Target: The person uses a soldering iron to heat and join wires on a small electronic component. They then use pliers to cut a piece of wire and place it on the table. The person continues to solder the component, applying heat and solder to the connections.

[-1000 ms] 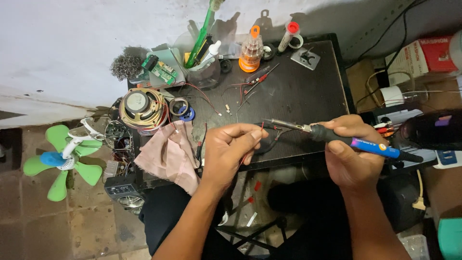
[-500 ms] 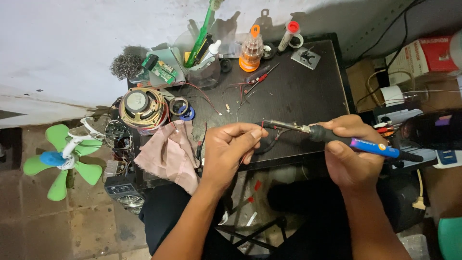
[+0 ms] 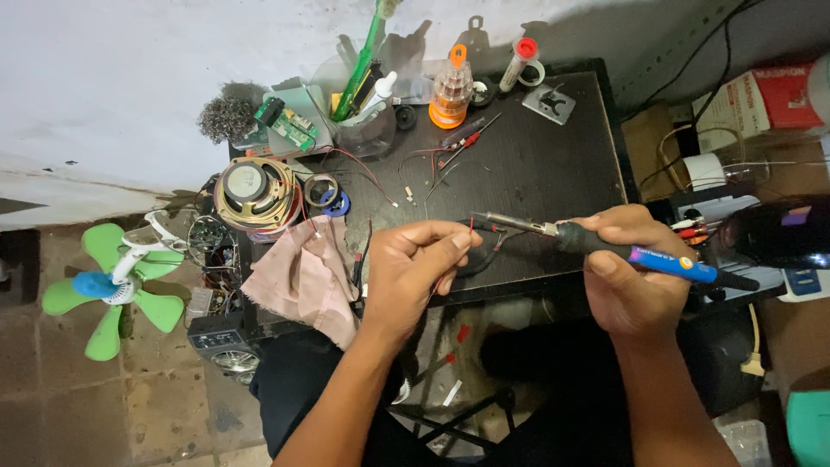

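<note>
Head view: right hand point(image 3: 635, 281) fingers grip soldering iron point(image 3: 605, 245).

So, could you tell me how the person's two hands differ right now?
The right hand wraps its whole fist around a blue-handled soldering iron; the left hand only pinches a thin red wire in its fingertips. The right hand's tool points left, toward the left hand. Both hover over the black table's front edge.

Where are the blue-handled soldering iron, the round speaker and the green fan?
blue-handled soldering iron point(image 3: 659, 258), head view, on its blue grip beside the right hand.
round metal speaker point(image 3: 248, 185), head view, on its centre cone.
green plastic fan point(image 3: 97, 285), head view, on its blue hub.
</note>
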